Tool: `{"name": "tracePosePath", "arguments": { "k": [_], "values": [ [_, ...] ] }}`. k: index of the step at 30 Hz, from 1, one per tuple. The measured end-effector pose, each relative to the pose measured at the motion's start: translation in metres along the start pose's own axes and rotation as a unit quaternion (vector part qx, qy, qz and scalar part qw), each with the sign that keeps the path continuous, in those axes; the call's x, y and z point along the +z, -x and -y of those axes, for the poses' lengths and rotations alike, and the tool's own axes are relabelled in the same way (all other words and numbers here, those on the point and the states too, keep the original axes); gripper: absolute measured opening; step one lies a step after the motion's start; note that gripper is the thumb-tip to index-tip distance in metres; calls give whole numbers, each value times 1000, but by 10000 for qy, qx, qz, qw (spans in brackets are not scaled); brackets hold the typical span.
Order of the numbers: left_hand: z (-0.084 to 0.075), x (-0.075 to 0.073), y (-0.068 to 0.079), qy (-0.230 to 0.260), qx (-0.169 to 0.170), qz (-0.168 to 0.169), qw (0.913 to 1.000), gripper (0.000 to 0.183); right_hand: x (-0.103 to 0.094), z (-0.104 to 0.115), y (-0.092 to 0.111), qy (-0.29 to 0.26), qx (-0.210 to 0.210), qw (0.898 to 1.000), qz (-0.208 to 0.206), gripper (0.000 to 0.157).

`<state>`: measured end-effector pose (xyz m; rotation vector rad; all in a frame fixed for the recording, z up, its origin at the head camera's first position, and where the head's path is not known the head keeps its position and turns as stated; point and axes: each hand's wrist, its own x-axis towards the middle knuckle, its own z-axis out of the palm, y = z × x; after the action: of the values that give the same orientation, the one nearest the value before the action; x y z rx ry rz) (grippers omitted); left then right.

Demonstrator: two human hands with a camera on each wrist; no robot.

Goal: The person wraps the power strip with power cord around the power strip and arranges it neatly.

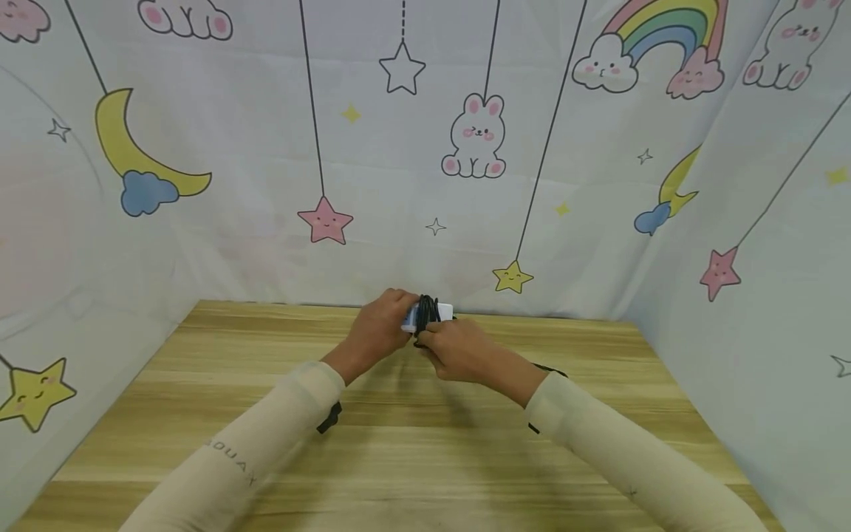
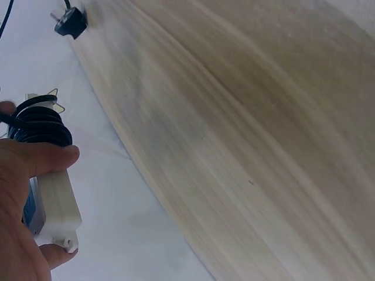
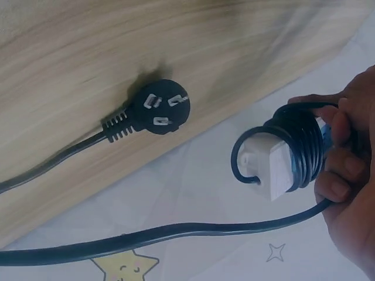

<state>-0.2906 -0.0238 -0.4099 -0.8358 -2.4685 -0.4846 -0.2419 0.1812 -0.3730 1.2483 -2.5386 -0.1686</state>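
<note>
Toward the far edge of the table, both hands hold up a white power strip (image 1: 446, 311) with its black cable wound round it in several turns. My left hand (image 1: 380, 325) grips one end of the strip; the left wrist view shows the thumb (image 2: 55, 159) across its side beside the coils (image 2: 41, 126). My right hand (image 1: 459, 351) is at the coils, its curled fingers (image 3: 337, 175) pinching the black cable (image 3: 176, 230). From there the cable's loose length runs off to the left in the right wrist view. A black three-pin plug (image 3: 161, 107) lies on the wood at the cable's end.
The wood-grain table (image 1: 399, 473) meets a white cloth backdrop (image 1: 259, 148) printed with stars, moons and rabbits. More of the cloth hangs along the left and right sides. Beside the right sleeve (image 1: 598, 428) a thin black piece of cable (image 1: 550, 369) shows.
</note>
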Motion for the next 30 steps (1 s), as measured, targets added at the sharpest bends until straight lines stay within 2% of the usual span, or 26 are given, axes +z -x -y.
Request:
{"name": "tracePosePath", "arguments": {
  "k": [3,6,10,13,15,17,21,24,27,30],
  "values": [
    [-3,2,1,-121,277,-11,9995,53,-1,-5,-1,287,-228,9989,-287,15],
    [-5,3,3,-225,586,63,9980,52,-2,-11,-3,260,-266,9977,-562,16],
    [-7,3,7,-291,803,172,9962,47,-7,-22,-6,-370,53,9974,-615,21],
    [-9,2,8,-208,853,183,9960,50,-7,-34,-7,-1183,506,9902,-541,26],
    [-11,1,9,-128,930,213,9954,56,-5,-44,-7,-1764,730,9801,-546,26],
    [-13,0,8,-22,1009,242,9946,60,-1,-54,-6,-2375,884,9656,-584,22],
    [-15,-1,8,59,1116,268,9934,63,6,-70,-4,-3244,963,9392,-590,14],
    [-15,-2,8,203,1123,277,9931,63,8,-77,-4,-3650,1226,9214,-520,10],
    [-14,-3,9,385,1151,307,9921,64,9,-81,-4,-4073,1572,8987,-426,9],
    [-14,-4,10,479,1189,290,9913,65,10,-84,-5,-4451,1737,8775,-404,10]
  ]
}}
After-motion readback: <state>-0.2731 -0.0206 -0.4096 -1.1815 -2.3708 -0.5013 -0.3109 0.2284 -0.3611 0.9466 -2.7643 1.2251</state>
